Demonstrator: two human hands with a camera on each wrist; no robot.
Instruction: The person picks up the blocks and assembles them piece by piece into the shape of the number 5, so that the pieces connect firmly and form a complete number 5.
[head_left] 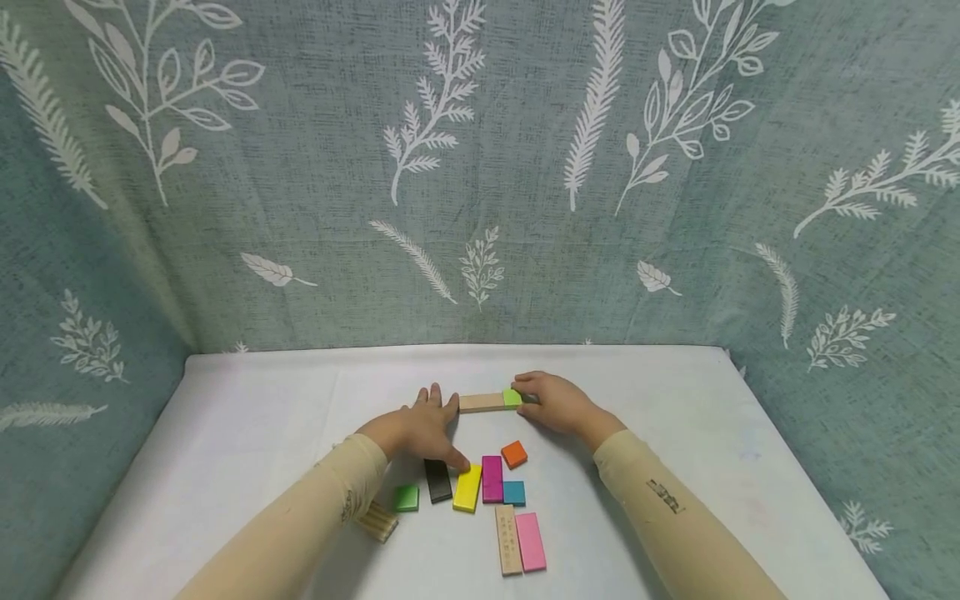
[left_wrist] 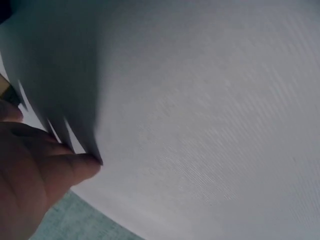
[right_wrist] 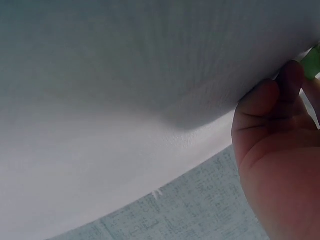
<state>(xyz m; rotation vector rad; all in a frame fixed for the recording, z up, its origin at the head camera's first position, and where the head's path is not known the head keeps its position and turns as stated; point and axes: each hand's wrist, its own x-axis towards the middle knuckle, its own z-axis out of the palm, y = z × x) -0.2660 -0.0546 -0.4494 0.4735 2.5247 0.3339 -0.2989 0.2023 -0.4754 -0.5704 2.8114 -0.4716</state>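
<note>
In the head view a plain wooden block (head_left: 482, 403) lies flat at the back, with a light green block (head_left: 512, 397) against its right end. My right hand (head_left: 561, 405) pinches the green block between thumb and fingers; the right wrist view shows part of this green block (right_wrist: 312, 63) beside the fingertips. My left hand (head_left: 422, 427) rests on the table with fingers spread, the index fingertip right at the wooden block's left end. Its thumb reaches the top of a yellow block (head_left: 467, 489). Beneath that hand a black block (head_left: 438, 483) is partly covered.
Nearer the front lie a green block (head_left: 407, 498), a magenta block (head_left: 492, 479), an orange block (head_left: 514, 454) and a blue block (head_left: 514, 493). A marked wooden block (head_left: 507, 540) lies beside a pink block (head_left: 531, 542). Several wooden pieces (head_left: 377, 522) sit by the left sleeve.
</note>
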